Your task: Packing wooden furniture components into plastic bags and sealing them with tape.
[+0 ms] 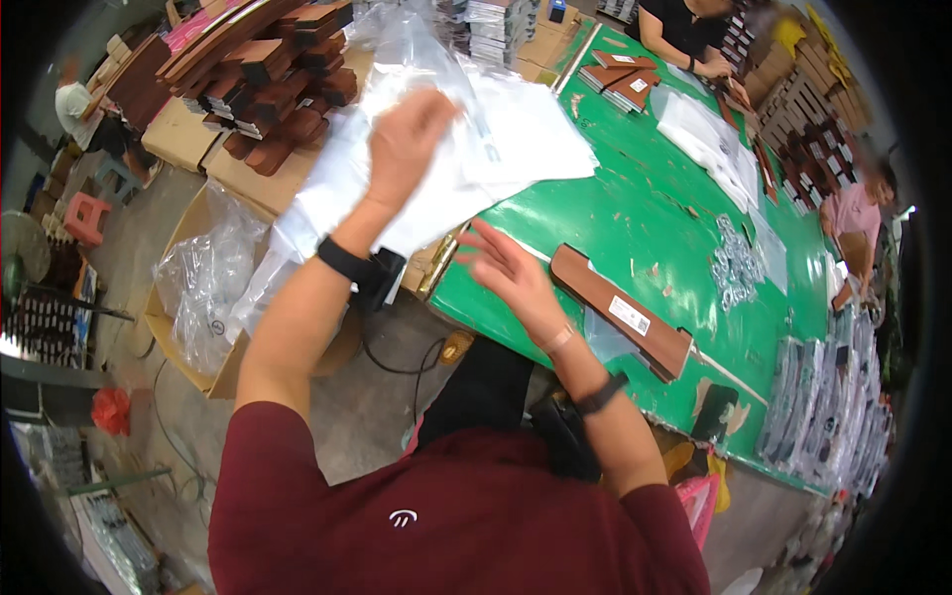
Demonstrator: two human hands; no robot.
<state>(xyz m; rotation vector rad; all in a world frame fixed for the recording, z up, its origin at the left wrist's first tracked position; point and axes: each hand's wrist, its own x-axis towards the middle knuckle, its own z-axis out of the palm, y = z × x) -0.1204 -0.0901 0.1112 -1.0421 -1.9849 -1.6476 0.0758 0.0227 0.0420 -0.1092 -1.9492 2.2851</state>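
1. Clear plastic fills the top middle: a stack of see-through bags [496,139] lies at the near corner of the green table [635,208].
2. The left hand [405,139] is up on the bags. It looks blurry. Its fingers curl into the plastic and pinch a bag.
3. The left wrist wears a black band [342,259].
4. The right hand [506,273] is open. Its fingers are spread out. It hangs over the table edge and holds nothing.
5. A long brown case [620,309] lies flat on the green table, just beside the right hand. It has a small white sticker on top. The hand does not touch it.
6. The right arm has a thin light band [559,341] at the wrist and a black band [600,394] farther back.
7. The person wears a dark red shirt [446,506].
8. On the left, a cardboard box [193,288] sits on the floor. It has crumpled clear plastic inside.
9. Behind it, many brown cases [268,69] are piled high on more boxes.
10. A heap of small shiny bits [736,266] lies in the middle of the table, well apart from both hands.
11. Packed cases in clear bags [828,407] lie in rows at the right end.
12. Two other people work at the far side of the table. One, in black [684,25], handles brown cases. One, in pink [853,213], sits by the right edge.
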